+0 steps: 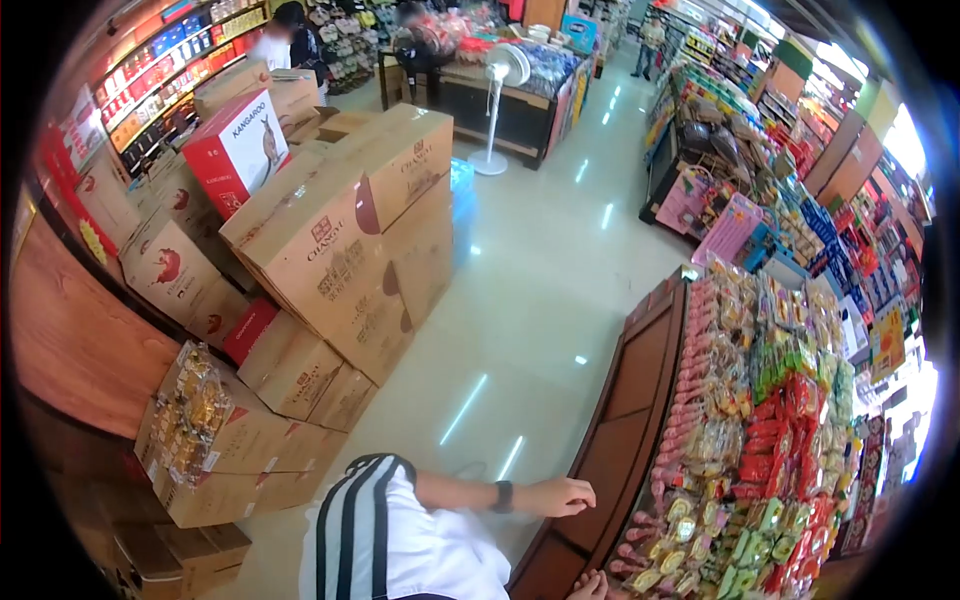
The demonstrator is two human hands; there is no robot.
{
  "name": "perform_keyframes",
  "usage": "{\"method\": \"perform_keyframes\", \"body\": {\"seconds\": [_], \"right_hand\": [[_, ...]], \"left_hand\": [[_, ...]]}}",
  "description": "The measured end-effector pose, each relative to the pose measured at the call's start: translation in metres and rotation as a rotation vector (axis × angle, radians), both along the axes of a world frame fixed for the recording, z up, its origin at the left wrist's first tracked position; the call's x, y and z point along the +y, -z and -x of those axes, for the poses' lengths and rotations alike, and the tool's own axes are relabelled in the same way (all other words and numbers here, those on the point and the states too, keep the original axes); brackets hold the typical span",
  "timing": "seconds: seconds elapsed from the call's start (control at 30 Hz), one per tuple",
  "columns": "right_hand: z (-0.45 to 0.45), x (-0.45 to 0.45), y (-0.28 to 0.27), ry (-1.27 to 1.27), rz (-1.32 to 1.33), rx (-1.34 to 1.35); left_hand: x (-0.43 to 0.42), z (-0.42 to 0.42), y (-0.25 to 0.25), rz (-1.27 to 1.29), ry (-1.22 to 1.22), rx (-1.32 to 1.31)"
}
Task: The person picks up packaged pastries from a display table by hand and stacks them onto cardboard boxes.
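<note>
My left hand (560, 497), with a dark band on the wrist, hangs over the aisle beside the wooden side of a display counter (612, 420). Its fingers are loosely bent and slightly apart, with nothing visible in them. My right hand (590, 586) shows only in part at the bottom edge, close to the counter's near rim. What its fingers do is mostly cut off. Nearest to both hands are wrapped snacks on the counter: pink-ended packs (640, 535), red packets (765, 435) and green packets (775, 362).
Stacked cartons (340, 240) rise on the left, with a bag of gold-wrapped items (190, 410) on lower boxes. A white fan (495, 110) stands farther up the aisle (530, 310). Two people are in the distance, one by the left shelves (180, 60), one (650, 45) in the far aisle.
</note>
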State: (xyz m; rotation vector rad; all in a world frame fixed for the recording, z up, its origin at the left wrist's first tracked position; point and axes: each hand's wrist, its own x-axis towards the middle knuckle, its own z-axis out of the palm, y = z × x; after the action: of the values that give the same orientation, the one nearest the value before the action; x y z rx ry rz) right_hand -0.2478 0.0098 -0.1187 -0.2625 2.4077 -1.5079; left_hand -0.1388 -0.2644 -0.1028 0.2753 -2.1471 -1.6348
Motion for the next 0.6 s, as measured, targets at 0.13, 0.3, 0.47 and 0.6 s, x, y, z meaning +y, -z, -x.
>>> {"method": "perform_keyframes", "body": {"seconds": [0.13, 0.3, 0.47, 0.6], "right_hand": [[-0.055, 0.009, -0.028, 0.275, 0.117, -0.15], [-0.084, 0.042, -0.03, 0.434, 0.138, -0.113], [-0.117, 0.073, -0.033, 0.527, 0.167, -0.147], [-0.157, 0.105, -0.039, 0.633, 0.2, -0.122]], "left_hand": [[0.033, -0.004, -0.016, -0.081, 0.256, 0.022], [0.076, -0.007, -0.023, -0.119, 0.535, 0.042], [0.108, -0.014, -0.045, -0.069, 0.684, 0.107], [0.15, -0.013, -0.038, -0.058, 0.773, 0.151]]}}
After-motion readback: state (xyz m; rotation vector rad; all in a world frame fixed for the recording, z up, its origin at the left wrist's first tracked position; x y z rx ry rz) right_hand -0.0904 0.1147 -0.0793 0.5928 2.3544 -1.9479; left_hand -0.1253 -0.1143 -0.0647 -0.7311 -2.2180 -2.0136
